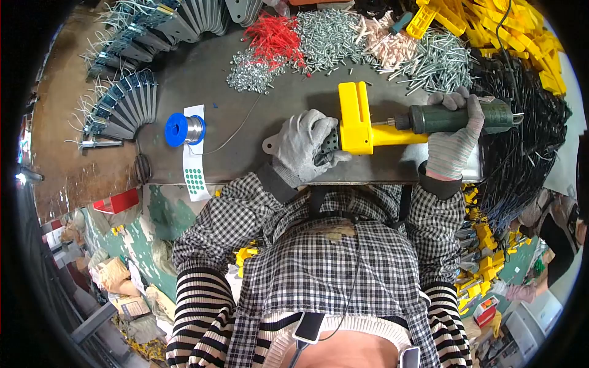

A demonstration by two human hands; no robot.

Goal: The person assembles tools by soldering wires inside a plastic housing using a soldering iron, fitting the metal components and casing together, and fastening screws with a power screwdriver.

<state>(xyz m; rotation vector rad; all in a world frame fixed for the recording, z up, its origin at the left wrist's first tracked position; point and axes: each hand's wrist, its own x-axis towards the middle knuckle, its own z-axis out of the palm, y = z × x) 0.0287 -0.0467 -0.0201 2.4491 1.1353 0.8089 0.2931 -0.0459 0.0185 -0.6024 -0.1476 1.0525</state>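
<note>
My left hand (305, 146), in a grey glove, is closed around the left end of a yellow plastic housing (354, 122). A grey metal plate with a hole (270, 145) sticks out to its left, and a dark perforated piece (329, 145) shows beside the fingers. My right hand (455, 138), gloved too, wraps around a dark green electric screwdriver (437, 119) lying level above the housing's yellow arm (397, 136). Its bit points left and reaches the housing's right side; whether it sits in a screw I cannot tell.
Piles of nuts (250, 75), red pieces (274, 38), screws (328, 38) and long pins (443, 60) line the back. Yellow housings (509, 30) and black cables (521, 116) fill the right. Left are a blue solder spool (177, 130), scissors (142, 168) and grey plate assemblies (132, 107).
</note>
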